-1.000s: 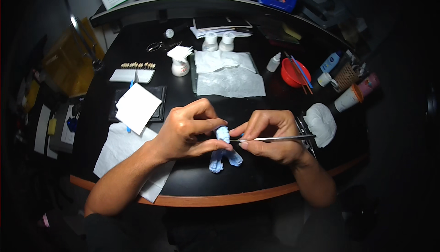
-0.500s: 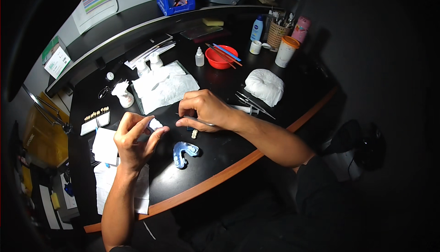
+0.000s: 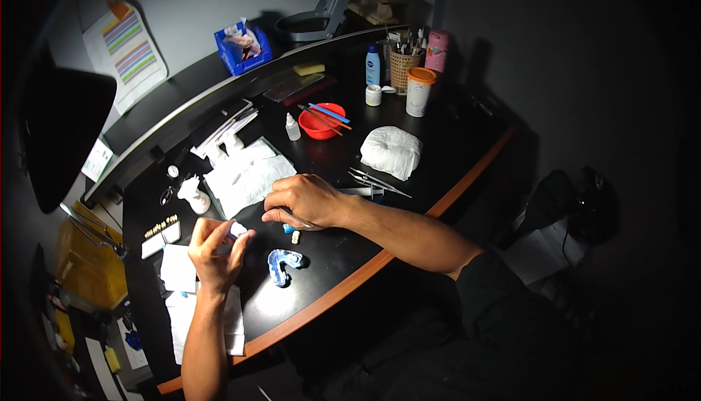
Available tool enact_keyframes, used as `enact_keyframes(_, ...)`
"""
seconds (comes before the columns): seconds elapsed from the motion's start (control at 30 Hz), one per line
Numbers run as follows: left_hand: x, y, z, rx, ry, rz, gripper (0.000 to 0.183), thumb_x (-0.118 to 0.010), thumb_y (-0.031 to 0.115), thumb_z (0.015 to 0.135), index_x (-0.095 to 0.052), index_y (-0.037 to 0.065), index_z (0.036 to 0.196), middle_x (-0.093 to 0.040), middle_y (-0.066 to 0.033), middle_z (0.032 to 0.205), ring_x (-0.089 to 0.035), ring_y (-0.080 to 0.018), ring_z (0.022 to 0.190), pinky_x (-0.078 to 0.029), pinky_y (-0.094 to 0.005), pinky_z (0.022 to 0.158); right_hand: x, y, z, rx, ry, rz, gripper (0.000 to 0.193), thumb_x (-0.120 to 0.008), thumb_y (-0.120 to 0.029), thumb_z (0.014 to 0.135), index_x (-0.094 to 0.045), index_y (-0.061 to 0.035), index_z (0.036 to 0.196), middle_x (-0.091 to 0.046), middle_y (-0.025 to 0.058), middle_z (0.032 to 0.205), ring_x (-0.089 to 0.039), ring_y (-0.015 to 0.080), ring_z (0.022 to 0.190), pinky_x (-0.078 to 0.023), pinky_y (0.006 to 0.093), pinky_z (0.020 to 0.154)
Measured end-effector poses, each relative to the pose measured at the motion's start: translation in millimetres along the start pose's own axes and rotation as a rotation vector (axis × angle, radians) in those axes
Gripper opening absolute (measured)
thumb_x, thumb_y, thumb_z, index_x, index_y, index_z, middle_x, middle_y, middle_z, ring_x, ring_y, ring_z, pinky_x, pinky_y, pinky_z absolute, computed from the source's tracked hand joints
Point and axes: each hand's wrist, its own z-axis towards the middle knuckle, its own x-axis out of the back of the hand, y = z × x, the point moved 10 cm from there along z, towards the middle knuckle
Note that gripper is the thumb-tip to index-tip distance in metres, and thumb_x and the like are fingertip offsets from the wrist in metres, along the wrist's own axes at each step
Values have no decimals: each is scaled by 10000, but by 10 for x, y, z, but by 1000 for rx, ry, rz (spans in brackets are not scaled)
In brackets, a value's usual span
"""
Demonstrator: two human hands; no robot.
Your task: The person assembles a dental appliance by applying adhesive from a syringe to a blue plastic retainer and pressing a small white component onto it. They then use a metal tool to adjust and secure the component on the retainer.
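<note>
My left hand (image 3: 214,253) pinches a small white dental piece (image 3: 238,230) between thumb and fingers, above the black table. Close by on its right, my right hand (image 3: 298,200) is closed round a slim metal hand tool (image 3: 301,221); the tool's tip is too small to make out. Below the right hand lies a small tooth-coloured piece (image 3: 296,237) beside a little blue bit (image 3: 288,228). A blue horseshoe-shaped dental arch (image 3: 282,264) with pale parts rests nearer me, touched by neither hand.
White tissue (image 3: 252,180) lies beyond my hands. A tooth shade holder (image 3: 161,237) and white papers (image 3: 177,268) are at left. Farther back stand a dropper bottle (image 3: 293,128) and a red bowl (image 3: 321,122). Tweezers (image 3: 380,180) and a white bundle (image 3: 391,151) are right.
The whole view has shifted, showing more of the back wall. My right hand has come a little closer to the left; both keep their holds.
</note>
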Motion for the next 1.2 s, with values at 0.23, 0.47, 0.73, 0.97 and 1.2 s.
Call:
enact_keyframes(0.23, -45, -76, -58, 21, -12, -5, 344, -985, 131, 758, -789, -10, 1002, -613, -60, 816, -595, -136, 636, -491, -276, 569, 43, 8, -167, 94, -107, -293, 126, -796, -221, 901, -732, -113, 883, -691, 84, 942, -754, 315, 955, -619, 474, 738)
enact_keyframes(0.47, -88, -22, 10, 0, -65, 2, 380, -1014, 262, 738, -787, 17, 920, -626, -40, 781, -617, -121, 617, -510, -275, 559, 331, -323, -666, 114, 46, -268, 63, -726, -10, 800, -712, -71, 796, -645, 93, 817, -707, 287, 788, -583, 402, 646)
enact_keyframes(0.73, -129, -47, -43, 4, -94, 11, 424, -1017, 307, 725, -797, 5, 926, -652, -47, 781, -638, -114, 591, -532, -267, 536, 359, -53, -979, -225, 148, -260, 99, -700, 21, 797, -744, -23, 874, -660, 128, 868, -711, 322, 823, -588, 419, 734)
enact_keyframes(0.97, -264, -198, -95, 115, -174, 75, 537, -1025, 437, 648, -811, 5, 885, -653, -28, 765, -666, -140, 588, -535, -283, 536, 449, -12, -1023, -300, 177, -192, 170, -695, 15, 810, -799, 10, 944, -682, 157, 842, -715, 343, 796, -594, 437, 726)
enact_keyframes(1.2, -243, -304, -72, 170, -254, 80, 588, -1050, 468, 560, -769, 10, 798, -609, -37, 738, -654, -135, 598, -547, -291, 554, 441, 56, -1012, -368, 154, -131, 140, -697, 7, 826, -793, 17, 928, -687, 172, 833, -711, 350, 760, -585, 442, 700)
